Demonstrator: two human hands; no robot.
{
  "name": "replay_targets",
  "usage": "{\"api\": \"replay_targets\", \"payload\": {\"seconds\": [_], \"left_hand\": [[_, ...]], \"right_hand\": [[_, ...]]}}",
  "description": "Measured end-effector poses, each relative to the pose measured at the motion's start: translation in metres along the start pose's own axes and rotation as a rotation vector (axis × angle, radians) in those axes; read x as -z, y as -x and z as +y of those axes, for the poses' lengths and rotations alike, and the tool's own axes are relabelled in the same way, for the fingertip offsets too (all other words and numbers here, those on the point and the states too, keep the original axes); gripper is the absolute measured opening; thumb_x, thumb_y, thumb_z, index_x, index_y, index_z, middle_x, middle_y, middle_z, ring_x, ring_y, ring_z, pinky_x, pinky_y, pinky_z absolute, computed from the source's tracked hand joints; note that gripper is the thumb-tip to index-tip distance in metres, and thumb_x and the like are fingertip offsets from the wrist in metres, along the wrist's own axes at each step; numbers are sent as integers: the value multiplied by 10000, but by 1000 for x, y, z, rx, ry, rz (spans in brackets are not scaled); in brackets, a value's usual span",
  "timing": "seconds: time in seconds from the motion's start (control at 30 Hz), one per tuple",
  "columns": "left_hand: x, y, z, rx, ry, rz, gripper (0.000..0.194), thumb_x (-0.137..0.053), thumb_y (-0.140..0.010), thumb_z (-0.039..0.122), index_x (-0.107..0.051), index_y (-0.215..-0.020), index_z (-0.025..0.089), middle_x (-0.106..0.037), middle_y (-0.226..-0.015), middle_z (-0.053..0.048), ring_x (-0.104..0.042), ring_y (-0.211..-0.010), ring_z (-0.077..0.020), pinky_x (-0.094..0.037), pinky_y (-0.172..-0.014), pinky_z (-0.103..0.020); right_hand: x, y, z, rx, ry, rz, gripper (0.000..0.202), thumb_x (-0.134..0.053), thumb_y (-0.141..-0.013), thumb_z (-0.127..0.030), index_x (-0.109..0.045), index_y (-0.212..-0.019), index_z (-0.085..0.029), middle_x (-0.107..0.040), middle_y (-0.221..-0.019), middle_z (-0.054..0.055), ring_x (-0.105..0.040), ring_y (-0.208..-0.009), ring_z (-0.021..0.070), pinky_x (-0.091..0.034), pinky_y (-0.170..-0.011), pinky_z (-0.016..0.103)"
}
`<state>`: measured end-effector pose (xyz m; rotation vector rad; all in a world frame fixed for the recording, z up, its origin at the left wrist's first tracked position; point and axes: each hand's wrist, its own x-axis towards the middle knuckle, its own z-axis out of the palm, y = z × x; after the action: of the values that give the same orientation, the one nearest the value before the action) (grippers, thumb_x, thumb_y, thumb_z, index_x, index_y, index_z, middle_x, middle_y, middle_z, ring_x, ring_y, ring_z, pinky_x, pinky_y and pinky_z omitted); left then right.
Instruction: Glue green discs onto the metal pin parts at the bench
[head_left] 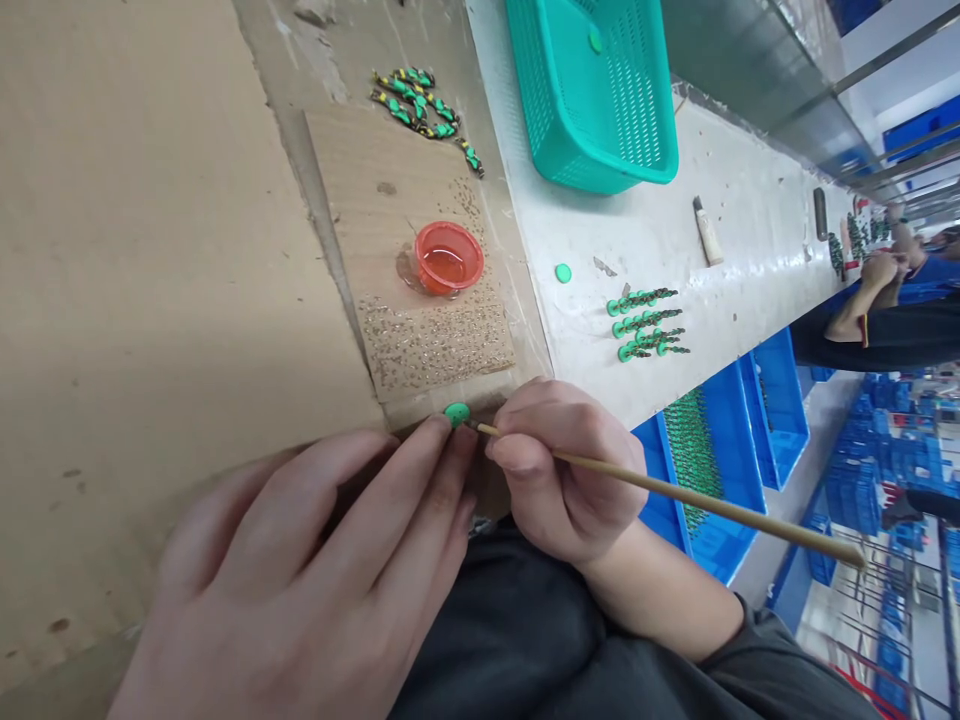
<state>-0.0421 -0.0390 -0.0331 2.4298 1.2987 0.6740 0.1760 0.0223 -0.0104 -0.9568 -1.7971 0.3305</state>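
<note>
My left hand point(330, 550) pinches a small green disc point(457, 413) between its fingertips at the cardboard's near edge. Closed around a thin wooden stick point(675, 490), my right hand point(566, 465) holds the stick's tip close beside the disc; fingers partly hide the spot where they meet. A red cup point(448, 258) of liquid stands on a cardboard piece point(360, 200) dotted with small drops. Beyond it lies a cluster of small green, black and yellow pieces point(416, 105).
A green basket point(555, 110) stands on the white table point(750, 230), near a loose green disc point(563, 273), rows of figures on green bases point(637, 325) and a white tube point(706, 235). Blue bins point(735, 450) sit at the right. Another person's arms point(862, 300) are farther along.
</note>
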Motion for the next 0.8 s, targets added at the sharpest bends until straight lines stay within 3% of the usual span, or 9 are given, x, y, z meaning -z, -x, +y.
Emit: {"api": "replay_targets", "payload": {"seconds": [0.17, 0.33, 0.5, 0.63, 0.8], "left_hand": [[2, -2, 0, -1, 22, 32, 733, -682, -1142, 447, -439, -1826, 344, -680, -1718, 14, -728, -1416, -397, -593, -1124, -680], [1, -5, 0, -39, 10, 24, 764, -659, -1153, 421, -386, -1851, 273, -658, -1742, -22, -716, -1425, -419, -587, -1117, -701], [3, -4, -3, -54, -20, 31, 734, -674, -1135, 379, -436, -1828, 334, -684, -1713, 2, -744, -1391, -400, -605, -1094, -663], [3, -5, -4, -83, -19, 11, 813, -680, -1115, 355, -364, -1861, 295, -661, -1736, -25, -741, -1407, -419, -606, -1112, -677], [-1, -5, -5, -64, 7, 29, 822, -687, -1105, 374, -361, -1859, 360, -675, -1718, 4, -750, -1383, -411, -584, -1080, -677]], "right_hand": [[1, -1, 0, 7, 27, -16, 158, -660, -1189, -247, -632, -1034, -263, -712, -783, -24, -708, -643, 144, -641, -604, 295], [1, -2, -2, -8, 31, -25, 175, -653, -1194, -245, -629, -1021, -258, -703, -774, -26, -695, -639, 138, -635, -602, 290], [-1, 0, -6, -73, -2, 18, 162, -645, -1195, -216, -646, -1040, -264, -717, -799, -20, -705, -664, 143, -636, -647, 289], [0, 3, -8, -140, 59, -10, 153, -635, -1206, -286, -639, -1053, -299, -731, -804, -22, -693, -657, 160, -646, -667, 302], [1, 1, -7, -134, -13, -4, 132, -655, -1196, -276, -667, -1066, -288, -751, -815, -15, -707, -680, 165, -639, -652, 316]]}}
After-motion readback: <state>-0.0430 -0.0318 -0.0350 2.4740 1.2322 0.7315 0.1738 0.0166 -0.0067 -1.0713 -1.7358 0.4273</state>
